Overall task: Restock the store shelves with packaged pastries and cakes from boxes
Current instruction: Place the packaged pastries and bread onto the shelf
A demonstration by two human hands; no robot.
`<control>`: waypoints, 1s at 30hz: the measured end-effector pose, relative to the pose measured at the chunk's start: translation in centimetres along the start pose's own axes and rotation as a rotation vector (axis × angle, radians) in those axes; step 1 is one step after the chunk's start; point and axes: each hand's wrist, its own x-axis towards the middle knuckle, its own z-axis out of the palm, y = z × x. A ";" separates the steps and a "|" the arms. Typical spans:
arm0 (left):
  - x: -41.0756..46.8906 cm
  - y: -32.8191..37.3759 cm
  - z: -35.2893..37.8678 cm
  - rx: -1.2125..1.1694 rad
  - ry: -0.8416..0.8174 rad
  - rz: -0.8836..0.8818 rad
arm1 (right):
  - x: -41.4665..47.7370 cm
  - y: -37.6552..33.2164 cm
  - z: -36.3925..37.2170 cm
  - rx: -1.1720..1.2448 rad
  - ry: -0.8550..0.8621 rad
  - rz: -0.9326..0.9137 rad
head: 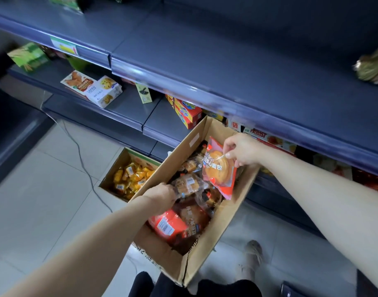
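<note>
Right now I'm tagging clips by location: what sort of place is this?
Likely a grocery shop aisle: blue shelves bearing a price tag, boxed biscuits, and an open cardboard box of wrapped pastries.

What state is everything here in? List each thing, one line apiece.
right hand: pinches the red bun packet near its top edge.
red bun packet: held upright over the large box.
left hand: grips the clear pastry packet.
clear pastry packet: lying inside the large box.
large box: open, holding packets.
small box: open, on the floor, holding yellow packets.

"Red bean" on bun packet point(218, 169)
</note>
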 end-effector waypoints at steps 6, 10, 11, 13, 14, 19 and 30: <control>-3.7 0.5 -6.6 -0.172 0.311 0.033 | -3.2 -2.4 -3.8 -0.119 0.037 -0.057; -7.7 0.5 -12.3 -0.459 0.420 0.046 | -6.8 -4.2 -7.9 -0.091 0.145 -0.096; -8.3 0.4 -13.3 -0.515 0.453 0.039 | -7.7 -4.6 -8.9 -0.082 0.187 -0.101; -9.4 0.1 -15.0 -0.632 0.513 0.053 | -9.6 -5.3 -10.8 -0.040 0.280 -0.104; -9.9 0.0 -15.6 -0.722 0.530 0.079 | -10.4 -5.4 -11.8 -0.014 0.332 -0.101; -11.2 0.3 -17.8 -1.166 0.534 0.292 | -14.1 -4.4 -15.5 0.100 0.601 -0.075; -8.8 6.6 -23.3 -1.445 0.623 0.348 | -15.4 2.1 -20.9 0.270 0.777 -0.052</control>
